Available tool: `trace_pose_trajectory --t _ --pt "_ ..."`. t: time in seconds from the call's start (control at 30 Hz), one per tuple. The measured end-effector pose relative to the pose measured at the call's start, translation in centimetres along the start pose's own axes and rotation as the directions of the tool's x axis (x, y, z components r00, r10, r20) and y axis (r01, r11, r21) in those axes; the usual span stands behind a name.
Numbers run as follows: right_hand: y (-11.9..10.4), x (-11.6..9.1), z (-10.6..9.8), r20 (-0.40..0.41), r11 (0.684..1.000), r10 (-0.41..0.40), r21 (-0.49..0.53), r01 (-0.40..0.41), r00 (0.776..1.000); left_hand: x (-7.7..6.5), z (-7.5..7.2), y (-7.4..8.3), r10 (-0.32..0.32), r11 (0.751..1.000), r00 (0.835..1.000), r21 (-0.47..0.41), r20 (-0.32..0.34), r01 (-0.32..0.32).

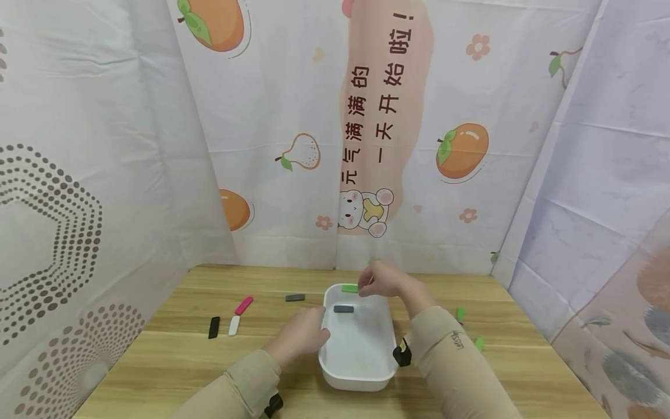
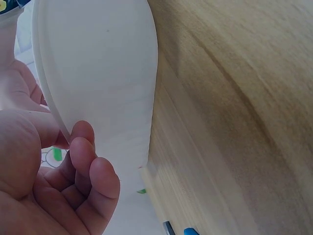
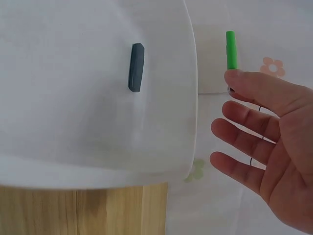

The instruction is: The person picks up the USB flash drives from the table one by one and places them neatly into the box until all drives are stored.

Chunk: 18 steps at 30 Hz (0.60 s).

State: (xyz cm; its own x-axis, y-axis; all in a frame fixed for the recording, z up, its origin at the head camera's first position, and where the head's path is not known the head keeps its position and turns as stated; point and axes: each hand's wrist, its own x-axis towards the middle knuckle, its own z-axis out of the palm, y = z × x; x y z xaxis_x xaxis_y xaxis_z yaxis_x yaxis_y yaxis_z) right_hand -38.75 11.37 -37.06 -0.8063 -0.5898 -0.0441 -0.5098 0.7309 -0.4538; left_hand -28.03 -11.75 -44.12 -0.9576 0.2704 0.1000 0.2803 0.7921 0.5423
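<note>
A white rectangular plastic bin [image 1: 358,349] stands on the table with a small dark grey stick [image 1: 344,309] lying inside it. My left hand [image 1: 302,333] holds the bin's left rim; in the left wrist view its curled fingers [image 2: 100,176] lie against the outer wall. Over the far end of the bin, my right hand [image 1: 384,280] pinches a slim green stick [image 3: 231,50] by one end between thumb and index finger. The other fingers of that hand are loosely bent. The right wrist view shows the grey stick [image 3: 136,67] on the white floor of the bin.
Left of the bin lie a dark grey stick [image 1: 295,297], a pink one [image 1: 243,306], a white one [image 1: 234,326] and a black one [image 1: 214,327]. Two green pieces [image 1: 460,314] lie to the right, one partly behind my sleeve. A printed curtain [image 1: 293,203] hangs behind the wooden table [image 1: 167,361].
</note>
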Motion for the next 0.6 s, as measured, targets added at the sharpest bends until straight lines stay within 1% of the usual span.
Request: trace_pose_trajectory --t 0.33,0.43,0.6 --pt "-0.3 0.9 1.1 0.001 1.0 -0.019 -0.014 0.019 1.0 0.0 0.0 -0.1 0.008 1.0 1.0 -0.026 0.006 -0.008" --pt "-0.4 1.1 1.5 0.009 1.0 -0.008 -0.008 0.008 1.0 0.1 0.1 -0.2 0.008 1.0 1.0 -0.021 0.006 -0.008" --pt "-0.4 1.4 2.1 0.022 0.999 0.02 0.035 -0.021 1.0 0.1 0.1 -0.3 0.01 1.0 1.0 -0.015 0.005 -0.009"
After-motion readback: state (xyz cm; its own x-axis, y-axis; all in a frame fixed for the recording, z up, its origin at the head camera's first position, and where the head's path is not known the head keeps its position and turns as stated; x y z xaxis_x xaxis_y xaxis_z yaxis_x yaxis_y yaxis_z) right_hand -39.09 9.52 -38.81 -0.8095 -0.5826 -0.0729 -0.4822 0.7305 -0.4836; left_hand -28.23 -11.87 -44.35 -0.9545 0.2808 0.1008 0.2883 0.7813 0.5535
